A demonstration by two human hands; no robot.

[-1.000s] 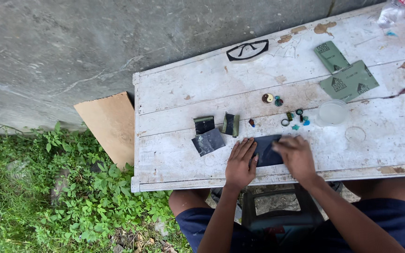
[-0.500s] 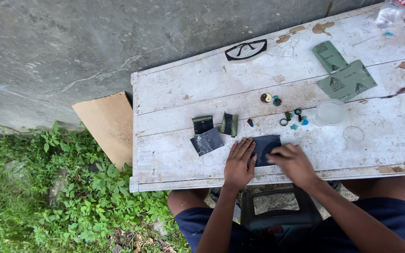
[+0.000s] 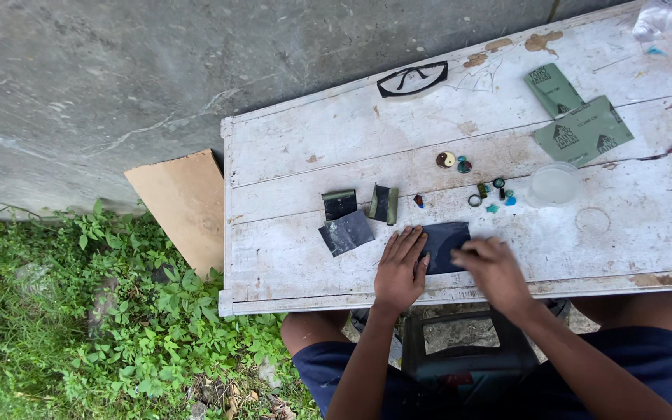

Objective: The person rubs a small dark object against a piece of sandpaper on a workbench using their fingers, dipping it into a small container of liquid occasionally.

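A person sits at a weathered white-painted wooden desk [image 3: 297, 163] set against a grey concrete wall, with both hands at its near edge. Between them lies a dark, rectangular sheet of abrasive paper [image 3: 446, 243], flat on the boards, its long axis running roughly away from the near edge toward the wall. The left hand [image 3: 400, 268] lies open and flat, palm down, fingers spread, its fingertips pressing the sheet's left margin. The right hand [image 3: 494, 268] is over the sheet's right near corner; it is blurred, so whether it pinches something small or simply rests with curled fingers cannot be told. Both hands touch or overlap the sheet, the left one pinning it and the right one nearer its near side.

Just to the left of the sheet, toward the desk's left edge, sit three smaller dark squares of abrasive paper [image 3: 347, 231]. Beyond the sheet, toward the middle of the desk, lies a scatter of small coloured stones and rings [image 3: 488, 194], and beside them a round clear plastic lid [image 3: 554, 185]. Near the far right corner lie two green sheets of sandpaper [image 3: 581, 134], and at the far edge a pair of clear safety glasses with black rims [image 3: 412, 79]. A brown cardboard panel [image 3: 184, 202] leans beside the desk's left edge above green weeds [image 3: 79, 327].
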